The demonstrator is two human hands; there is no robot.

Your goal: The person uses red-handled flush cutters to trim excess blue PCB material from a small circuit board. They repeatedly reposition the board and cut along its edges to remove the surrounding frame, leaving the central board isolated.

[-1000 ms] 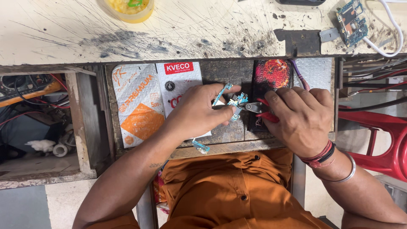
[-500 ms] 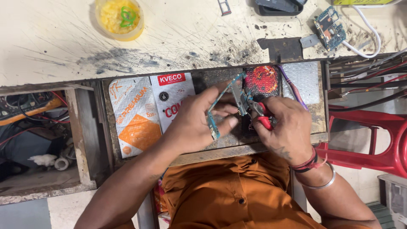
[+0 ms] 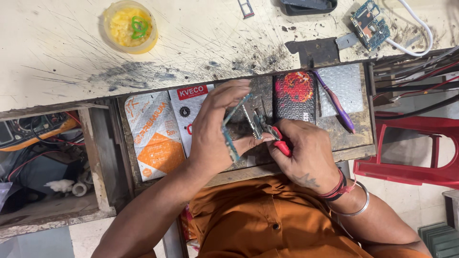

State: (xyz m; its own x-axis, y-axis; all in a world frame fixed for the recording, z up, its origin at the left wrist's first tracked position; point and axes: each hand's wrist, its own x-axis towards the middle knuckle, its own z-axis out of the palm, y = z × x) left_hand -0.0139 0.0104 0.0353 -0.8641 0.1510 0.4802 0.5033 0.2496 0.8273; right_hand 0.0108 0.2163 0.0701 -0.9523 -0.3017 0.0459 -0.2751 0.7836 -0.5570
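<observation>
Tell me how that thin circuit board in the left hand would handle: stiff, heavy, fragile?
The circuit board looks narrow and thin, so probably light and slightly bendy. The left hand holds it by the edges; it is likely fragile. The right hand works on it with red-handled pliers, suggesting small delicate parts.

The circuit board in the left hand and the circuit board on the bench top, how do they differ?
The held board is long and narrow, while the bench board is shorter and wider. The held board is lifted over the open drawer in the left hand, with the right hand bringing red-handled pliers to it; the bench board lies flat, untouched, beside a white cable. Both are bare bluish boards.
</observation>
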